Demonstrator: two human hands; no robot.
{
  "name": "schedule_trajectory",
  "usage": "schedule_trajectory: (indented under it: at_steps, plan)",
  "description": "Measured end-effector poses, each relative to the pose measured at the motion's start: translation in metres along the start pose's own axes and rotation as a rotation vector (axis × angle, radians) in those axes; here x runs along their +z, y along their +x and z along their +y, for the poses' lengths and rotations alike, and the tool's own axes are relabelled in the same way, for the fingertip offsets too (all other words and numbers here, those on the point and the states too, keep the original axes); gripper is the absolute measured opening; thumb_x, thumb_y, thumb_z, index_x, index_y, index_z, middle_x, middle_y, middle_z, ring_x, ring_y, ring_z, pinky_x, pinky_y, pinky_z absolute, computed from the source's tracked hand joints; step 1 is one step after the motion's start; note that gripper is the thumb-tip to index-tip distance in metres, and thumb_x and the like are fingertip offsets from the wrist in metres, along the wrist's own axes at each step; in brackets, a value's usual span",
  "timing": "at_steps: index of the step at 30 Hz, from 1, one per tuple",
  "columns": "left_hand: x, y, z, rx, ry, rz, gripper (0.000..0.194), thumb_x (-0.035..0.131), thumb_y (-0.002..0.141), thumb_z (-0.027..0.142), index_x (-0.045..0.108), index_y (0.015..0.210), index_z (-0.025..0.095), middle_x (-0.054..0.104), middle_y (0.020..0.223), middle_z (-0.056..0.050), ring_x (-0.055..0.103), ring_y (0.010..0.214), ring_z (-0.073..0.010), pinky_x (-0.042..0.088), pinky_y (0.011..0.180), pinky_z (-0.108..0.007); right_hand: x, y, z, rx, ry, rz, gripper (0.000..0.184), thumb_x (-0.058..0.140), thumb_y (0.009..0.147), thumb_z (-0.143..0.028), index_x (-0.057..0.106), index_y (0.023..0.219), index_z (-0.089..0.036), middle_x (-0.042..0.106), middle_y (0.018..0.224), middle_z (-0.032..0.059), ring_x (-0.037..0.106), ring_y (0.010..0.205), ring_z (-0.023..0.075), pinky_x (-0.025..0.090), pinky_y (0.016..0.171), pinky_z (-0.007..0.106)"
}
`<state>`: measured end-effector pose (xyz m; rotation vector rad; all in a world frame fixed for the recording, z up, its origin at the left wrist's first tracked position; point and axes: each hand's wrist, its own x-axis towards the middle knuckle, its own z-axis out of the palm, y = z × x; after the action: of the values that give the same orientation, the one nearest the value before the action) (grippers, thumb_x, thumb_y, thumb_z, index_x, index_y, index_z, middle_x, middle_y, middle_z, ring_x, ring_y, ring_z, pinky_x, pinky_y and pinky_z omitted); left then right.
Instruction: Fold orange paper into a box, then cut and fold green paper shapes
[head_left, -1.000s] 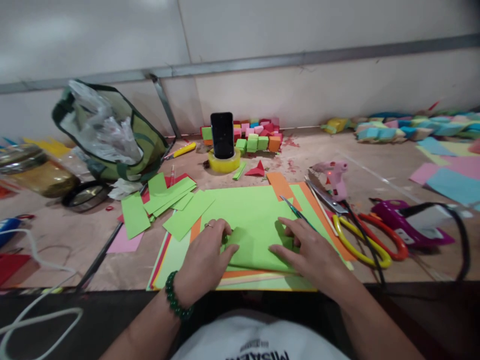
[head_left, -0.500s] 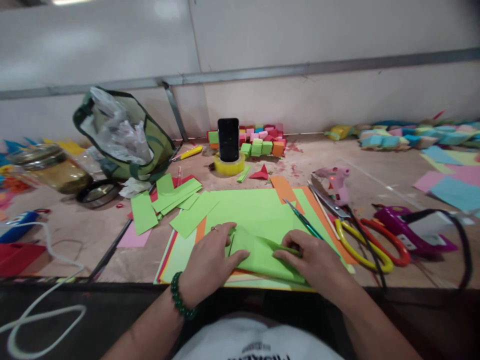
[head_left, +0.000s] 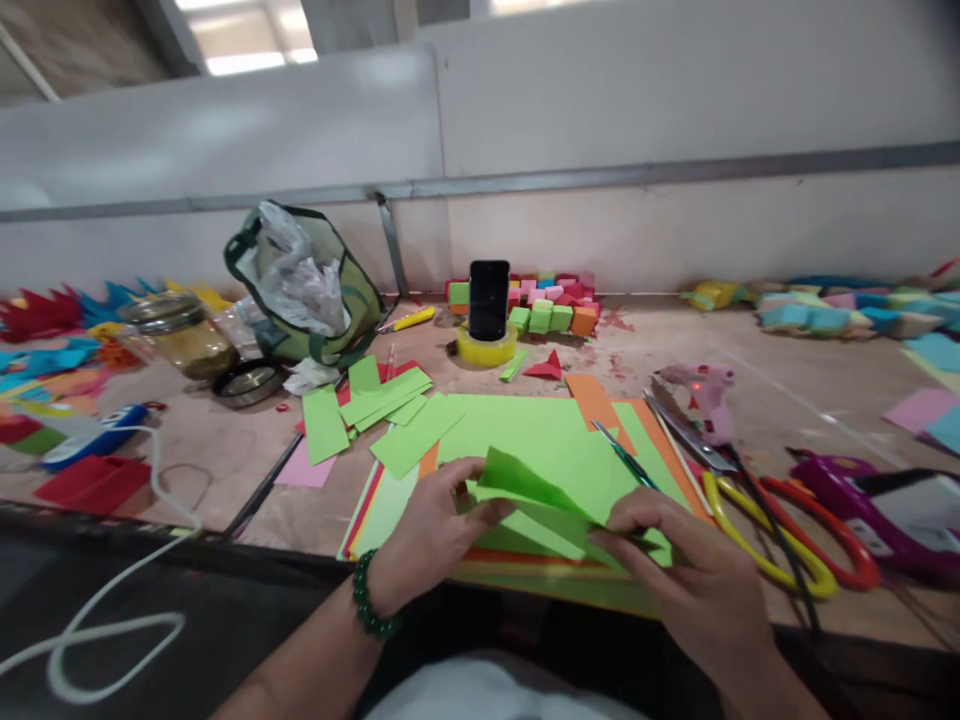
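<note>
A folded piece of green paper [head_left: 536,505] is held between my two hands, just above a stack of coloured sheets [head_left: 510,430] whose top sheet is green. My left hand [head_left: 431,520] pinches its left end between thumb and fingers; a green bead bracelet circles that wrist. At the right end, my right hand [head_left: 682,550] grips the paper, its thumb and forefinger pressed together. The paper's upper flap stands a little apart from the lower layer. Teal-handled scissors [head_left: 626,455] lie on the stack, close to my right hand.
Right of the stack lie large scissors [head_left: 765,530], a pink glue gun [head_left: 705,395] and a purple tool [head_left: 840,505]. Green cut strips [head_left: 390,400] lie to the left. Behind stand a phone [head_left: 488,298] on a yellow tape roll [head_left: 486,348], folded paper blocks [head_left: 551,315] and a bag [head_left: 307,290].
The green paper has been lifted and its fold has come partly apart. My right hand has moved slightly right and nearer to me. The camera view has shifted left and up.
</note>
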<state>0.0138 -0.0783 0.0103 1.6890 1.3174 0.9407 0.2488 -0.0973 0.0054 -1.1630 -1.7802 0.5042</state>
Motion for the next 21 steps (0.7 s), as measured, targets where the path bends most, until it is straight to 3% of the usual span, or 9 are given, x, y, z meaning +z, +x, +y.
schedule_trajectory:
  at_steps: [3,5,10,15,21]
  plan:
    - [0.0,-0.002,-0.001,-0.047,-0.134,-0.036,0.032,0.059,0.083,0.041,0.059,0.064,0.015,0.047,0.057,0.003,0.038,0.055,-0.0102,0.033,0.053,-0.022,0.002,0.002,-0.002,0.082,-0.022,0.039,0.014,0.068,0.076,-0.028,0.06,0.067,-0.021,0.06,0.063,-0.001,0.055,0.056,0.0131,0.046,0.054,0.023]
    - [0.001,-0.003,0.0,-0.048,-0.173,0.006,0.033,0.059,0.083,0.038,0.056,0.06,0.015,0.041,0.055,0.004,0.034,0.055,-0.0095,0.03,0.052,-0.022,0.004,0.003,-0.002,0.187,-0.017,0.063,0.014,0.07,0.073,-0.034,0.065,0.072,-0.021,0.062,0.063,-0.0005,0.056,0.055,0.0138,0.047,0.052,0.023]
    - [0.0,-0.004,0.001,-0.046,-0.193,0.056,0.025,0.061,0.08,0.03,0.059,0.059,0.015,0.047,0.055,0.003,0.04,0.056,-0.0105,0.034,0.054,-0.021,0.011,0.002,0.004,0.449,0.141,0.027,0.033,0.068,0.071,-0.05,0.071,0.079,-0.018,0.043,0.042,-0.0054,0.038,0.037,0.0096,0.031,0.033,0.021]
    - [0.0,-0.001,-0.001,-0.089,-0.337,0.013,0.022,0.066,0.077,0.034,0.071,0.085,0.014,0.065,0.073,-0.002,0.052,0.063,-0.0124,0.041,0.059,-0.022,0.016,0.001,0.002,0.442,0.204,0.063,0.03,0.073,0.066,-0.048,0.071,0.063,-0.018,0.052,0.049,-0.0015,0.042,0.043,0.0105,0.036,0.037,0.021]
    - [0.002,0.002,-0.001,-0.13,-0.366,0.124,0.023,0.071,0.073,0.036,0.072,0.071,0.014,0.064,0.062,-0.001,0.05,0.057,-0.0103,0.039,0.054,-0.02,0.018,0.0,-0.007,0.466,0.211,0.162,0.026,0.077,0.061,-0.044,0.069,0.06,-0.019,0.051,0.047,-0.002,0.039,0.042,0.0102,0.032,0.035,0.022]
